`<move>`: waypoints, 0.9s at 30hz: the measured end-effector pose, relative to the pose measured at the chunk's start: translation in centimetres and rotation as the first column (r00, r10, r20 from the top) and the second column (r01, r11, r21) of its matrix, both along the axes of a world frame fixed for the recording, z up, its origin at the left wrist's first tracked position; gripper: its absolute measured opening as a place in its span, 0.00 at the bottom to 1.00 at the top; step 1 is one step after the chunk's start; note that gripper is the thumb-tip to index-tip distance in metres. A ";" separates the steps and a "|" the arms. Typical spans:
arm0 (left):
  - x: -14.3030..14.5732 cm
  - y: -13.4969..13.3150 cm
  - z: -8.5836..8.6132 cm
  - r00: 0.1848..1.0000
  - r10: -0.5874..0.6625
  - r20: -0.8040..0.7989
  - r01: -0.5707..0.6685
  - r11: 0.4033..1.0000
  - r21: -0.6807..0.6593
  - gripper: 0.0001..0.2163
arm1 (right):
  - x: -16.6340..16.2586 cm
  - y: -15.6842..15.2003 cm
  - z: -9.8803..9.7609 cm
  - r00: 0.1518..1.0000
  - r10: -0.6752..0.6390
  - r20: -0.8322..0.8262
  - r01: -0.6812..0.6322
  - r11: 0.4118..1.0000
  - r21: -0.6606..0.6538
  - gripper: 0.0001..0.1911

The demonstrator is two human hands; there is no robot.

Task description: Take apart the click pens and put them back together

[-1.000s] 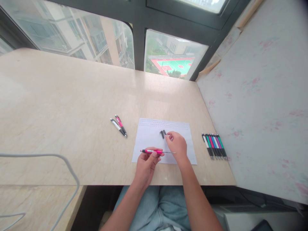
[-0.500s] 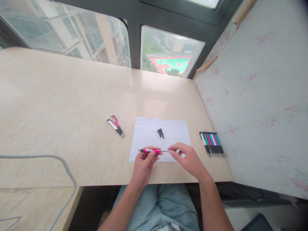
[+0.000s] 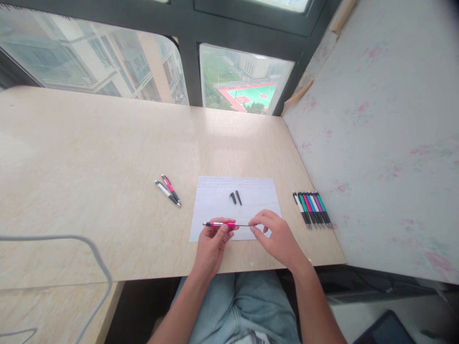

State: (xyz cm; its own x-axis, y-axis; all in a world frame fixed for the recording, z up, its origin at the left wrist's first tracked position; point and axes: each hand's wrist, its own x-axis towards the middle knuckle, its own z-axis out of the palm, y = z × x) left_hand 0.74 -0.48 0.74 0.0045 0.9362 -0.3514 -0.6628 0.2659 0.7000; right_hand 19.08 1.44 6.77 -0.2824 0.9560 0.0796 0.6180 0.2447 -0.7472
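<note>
My left hand point(image 3: 211, 247) is closed around a pink pen barrel point(image 3: 218, 224), held level above the near part of a sheet of paper point(image 3: 211, 205). A thin dark refill point(image 3: 243, 225) sticks out of the barrel's right end. At its tip, the thumb and fingertips of my right hand point(image 3: 278, 235) are pinched together; whether they also hold a small part there is too fine to see. Farther up the paper lie two short black pen pieces, a grip point(image 3: 233, 198) and a slimmer tube point(image 3: 238, 197).
Left of the paper, a white pen point(image 3: 165, 191) and a pink pen point(image 3: 170, 186) lie with their tips together. Several coloured pens point(image 3: 311, 209) form a row by the right wall point(image 3: 387, 181). A grey cable point(image 3: 89, 243) loops at the left.
The whole view has shifted slightly. Both hands keep almost the same pose, with the refill still between the barrel and my right fingertips.
</note>
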 end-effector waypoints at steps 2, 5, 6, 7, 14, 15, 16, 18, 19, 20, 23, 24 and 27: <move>0.0 0.1 -0.1 1.000 0.014 0.008 -0.014 1.000 -0.004 0.08 | 0.6 -0.1 0.1 1.000 -0.025 0.005 0.025 1.000 0.016 0.08; 0.0 0.1 -0.2 0.999 0.040 0.014 -0.040 0.999 -0.011 0.08 | 1.8 0.0 -0.1 0.998 -0.057 0.005 0.057 0.998 -0.006 0.08; 0.0 0.1 -0.2 0.999 0.047 0.014 -0.047 0.999 -0.016 0.08 | 2.2 0.0 -0.3 0.997 -0.071 0.004 0.071 0.997 -0.020 0.07; 0.0 0.1 -0.2 0.999 0.052 0.014 -0.051 0.998 -0.020 0.08 | 2.5 0.2 -0.7 0.996 -0.094 0.003 0.094 0.995 -0.033 0.07; 0.0 0.0 -0.1 0.999 0.050 0.007 -0.049 0.998 -0.035 0.09 | 1.0 2.9 -4.1 0.951 -0.302 0.071 0.306 0.951 -0.053 0.07; 0.0 0.0 -0.1 0.999 0.048 0.008 -0.048 0.998 -0.038 0.09 | 0.4 3.6 -4.5 0.941 -0.324 0.095 0.328 0.944 -0.037 0.07; 0.0 0.0 -0.1 0.999 0.047 0.011 -0.047 0.998 -0.040 0.10 | -0.2 4.2 -4.9 0.933 -0.337 0.123 0.341 0.940 -0.017 0.08; 0.0 0.0 -0.1 0.999 0.044 0.021 -0.043 0.998 -0.042 0.10 | -1.3 5.3 -5.3 0.918 -0.353 0.182 0.354 0.935 0.030 0.08; 0.0 0.0 -0.1 0.999 0.041 0.025 -0.040 0.998 -0.042 0.10 | -1.8 5.7 -5.4 0.911 -0.356 0.209 0.353 0.934 0.050 0.08; 0.0 0.0 -0.1 0.999 0.040 0.029 -0.039 0.998 -0.042 0.10 | -2.3 6.1 -5.5 0.904 -0.358 0.234 0.353 0.933 0.065 0.08; 0.0 0.0 -0.1 0.999 0.035 0.039 -0.034 0.999 -0.040 0.09 | -3.2 6.8 -5.5 0.894 -0.351 0.278 0.342 0.936 0.082 0.08; 0.0 0.0 -0.1 0.999 0.034 0.041 -0.032 0.999 -0.040 0.09 | -3.3 6.8 -5.5 0.898 -0.343 0.275 0.335 0.939 0.077 0.09; 0.0 -0.1 -0.1 0.999 0.029 0.039 -0.028 0.998 -0.051 0.09 | -3.1 6.6 -5.1 0.921 -0.330 0.209 0.327 0.944 0.049 0.14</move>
State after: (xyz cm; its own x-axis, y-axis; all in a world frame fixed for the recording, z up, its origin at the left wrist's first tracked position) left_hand 0.74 -0.55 0.60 -0.0072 0.9174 -0.3979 -0.6975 0.2805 0.6594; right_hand 16.02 8.00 1.65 0.0361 0.9972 0.0660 0.8083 0.0097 -0.5887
